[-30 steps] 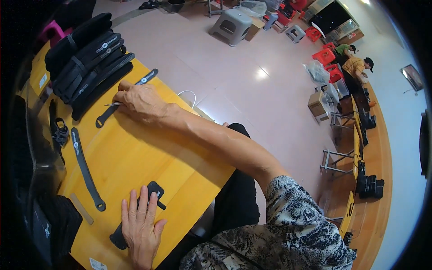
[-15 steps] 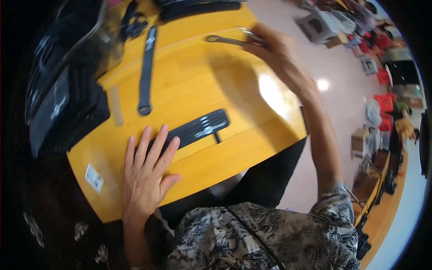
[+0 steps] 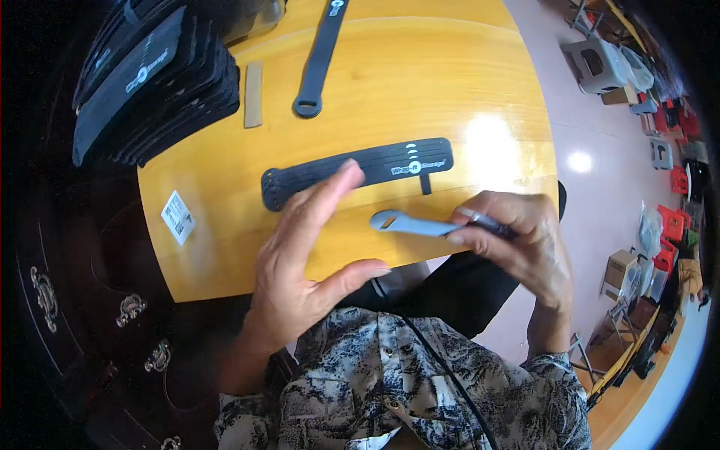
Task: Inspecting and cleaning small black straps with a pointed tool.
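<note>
My right hand is closed around a grey-blue strap, whose rounded, slotted end sticks out to the left. A small dark and silvery item shows between the same fingers, too covered to name. My left hand is open, thumb spread away from the fingers, with nothing in it. Just past its fingertips lies a stack of black straps, fanned slightly at the left end, with white print and a short dark tab at the right. Farther off, a single dark strap with a slotted end rests on the table.
A thick pile of black straps fills the far left of the yellow wooden table. Beside it lies a tan strip. A white label is stuck near the left edge. Grey and red stools stand on the floor at right.
My right hand has come from the far edge toward my body with the grey strap. My left hand has lifted off the black stack, thumb spread. The view has shifted.
</note>
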`<state>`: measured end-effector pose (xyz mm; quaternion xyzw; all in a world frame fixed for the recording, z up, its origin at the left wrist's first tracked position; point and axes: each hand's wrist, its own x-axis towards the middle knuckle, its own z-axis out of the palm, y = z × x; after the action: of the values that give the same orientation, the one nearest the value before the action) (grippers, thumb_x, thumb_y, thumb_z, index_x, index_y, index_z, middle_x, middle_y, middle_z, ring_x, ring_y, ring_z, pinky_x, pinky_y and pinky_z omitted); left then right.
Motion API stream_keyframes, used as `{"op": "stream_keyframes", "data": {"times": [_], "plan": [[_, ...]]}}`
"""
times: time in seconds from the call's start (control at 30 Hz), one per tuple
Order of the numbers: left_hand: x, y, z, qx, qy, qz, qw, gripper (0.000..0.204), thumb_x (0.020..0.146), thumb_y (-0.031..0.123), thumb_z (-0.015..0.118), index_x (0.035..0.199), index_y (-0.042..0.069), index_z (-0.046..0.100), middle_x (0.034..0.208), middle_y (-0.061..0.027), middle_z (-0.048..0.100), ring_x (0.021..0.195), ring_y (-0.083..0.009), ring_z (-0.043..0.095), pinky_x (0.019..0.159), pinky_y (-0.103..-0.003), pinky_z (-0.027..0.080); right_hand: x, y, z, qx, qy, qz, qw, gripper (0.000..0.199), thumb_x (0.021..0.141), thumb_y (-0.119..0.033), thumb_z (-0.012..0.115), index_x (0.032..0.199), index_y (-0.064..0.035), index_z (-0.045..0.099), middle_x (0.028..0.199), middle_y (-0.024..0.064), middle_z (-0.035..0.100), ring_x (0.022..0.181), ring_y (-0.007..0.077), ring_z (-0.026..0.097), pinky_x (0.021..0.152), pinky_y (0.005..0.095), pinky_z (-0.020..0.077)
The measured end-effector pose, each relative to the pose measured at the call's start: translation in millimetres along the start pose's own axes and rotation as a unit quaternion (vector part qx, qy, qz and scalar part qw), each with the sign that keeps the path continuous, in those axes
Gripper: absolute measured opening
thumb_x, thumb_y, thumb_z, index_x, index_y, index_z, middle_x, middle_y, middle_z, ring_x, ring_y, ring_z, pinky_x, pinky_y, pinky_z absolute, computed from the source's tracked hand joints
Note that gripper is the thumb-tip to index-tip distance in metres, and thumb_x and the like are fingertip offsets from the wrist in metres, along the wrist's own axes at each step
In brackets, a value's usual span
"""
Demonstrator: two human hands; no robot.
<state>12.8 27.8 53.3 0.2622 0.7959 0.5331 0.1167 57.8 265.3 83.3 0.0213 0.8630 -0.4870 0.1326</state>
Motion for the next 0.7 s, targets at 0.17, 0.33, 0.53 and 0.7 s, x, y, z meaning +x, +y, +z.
{"op": "stream_keyframes", "data": {"times": [0.17,0.33,0.53,0.7], "plan": [[-8.9,-8.7,14.3,-0.065,0.043,-0.03,0.997,0.012,0.075,-0.003,0.071,0.086,-0.001,0.066,0.077,-0.0089,0.065,0.064,-0.0119,0.062,0.057,-0.022,0.048,1.1,-4.0,16.8,-0.088,-0.059,-0.073,0.992,0.017,0.075,-0.014,0.07,0.086,-0.0036,0.062,0.073,0.0122,0.061,0.063,0.0314,0.06,0.055,0.0382,0.0462],[-29.5,-23.6,2.4,-0.147,0.088,-0.175,0.97,0.01,0.079,-0.005,0.065,0.089,-0.002,0.066,0.079,-0.006,0.064,0.066,-0.0098,0.062,0.057,-0.021,0.049,1.0,12.2,4.7,-0.127,-0.013,-0.006,0.992,0.022,0.073,-0.019,0.073,0.078,-0.0007,0.061,0.067,0.0109,0.059,0.058,0.0278,0.057,0.054,0.0357,0.0443],[-42.1,-34.7,-6.6,-0.217,0.131,-0.239,0.937,0.012,0.081,-0.006,0.062,0.093,-0.007,0.064,0.078,-0.01,0.065,0.065,-0.0122,0.063,0.057,-0.021,0.05,-1.6,30.1,-4.3,-0.032,-0.005,0.071,0.997,0.026,0.072,-0.022,0.075,0.078,0.0,0.062,0.062,0.005,0.057,0.056,0.0122,0.053,0.052,0.0275,0.0407],[-41.4,-38.3,-12.8,-0.234,0.114,-0.248,0.933,0.013,0.084,-0.007,0.057,0.095,-0.008,0.063,0.081,-0.0121,0.065,0.067,-0.0149,0.064,0.059,-0.023,0.051,3.8,42.4,-0.9,0.089,-0.005,0.128,0.988,0.02,0.075,-0.013,0.075,0.08,0.0005,0.062,0.064,-0.0022,0.056,0.061,0.0059,0.049,0.055,0.0215,0.0377]]}}
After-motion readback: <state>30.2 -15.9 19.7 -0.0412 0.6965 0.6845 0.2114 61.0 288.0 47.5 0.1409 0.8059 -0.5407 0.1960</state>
